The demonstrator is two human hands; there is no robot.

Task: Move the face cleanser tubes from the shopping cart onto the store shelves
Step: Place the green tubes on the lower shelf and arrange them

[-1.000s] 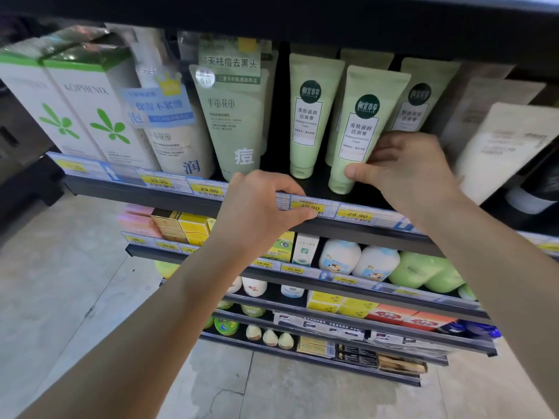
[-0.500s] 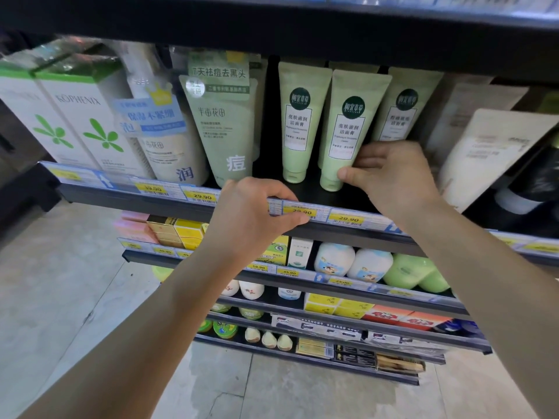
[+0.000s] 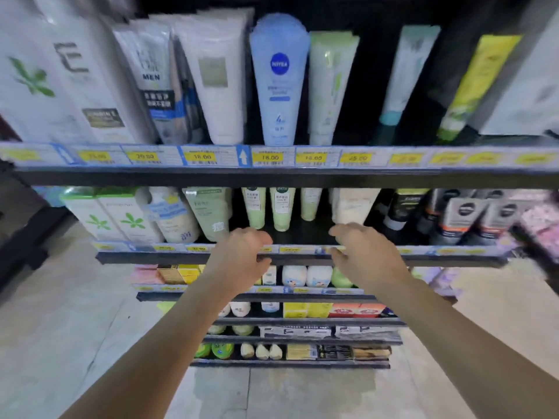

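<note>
- Holding left hand (image 3: 242,257) in front of the second shelf (image 3: 151,257) edge, fingers loosely curled, gripping nothing.
- Holding right hand (image 3: 364,252) beside it at about the same height, fingers bent and relaxed, gripping nothing either.
- Leaving a clear gap between the two hands. Cannot tell whether the fingertips are touching the shelf's front rail, with motion blurring that part.
- Seeing three pale green face cleanser tubes (image 3: 282,210) standing cap-down on the second shelf, side by side, just behind the hands and above the gap between them.
- Seeing a large green tube (image 3: 211,216) standing just left of them, then white boxes (image 3: 130,219) with a green leaf mark further left on the same shelf.
- Seeing dark tubes (image 3: 462,216) with orange bands grouped at the right end of that shelf, well apart from the green ones.
- Looking up at the upper shelf (image 3: 272,176), carrying more tubes cap-down, among them a blue tube (image 3: 279,80) with a round dark-blue logo near the middle.
- Noting yellow price tags (image 3: 269,157) running along the upper shelf's front.
- Seeing further shelves with small boxes and bottles stepping down below the forearms, and pale tiled floor (image 3: 45,328) at the left.
</note>
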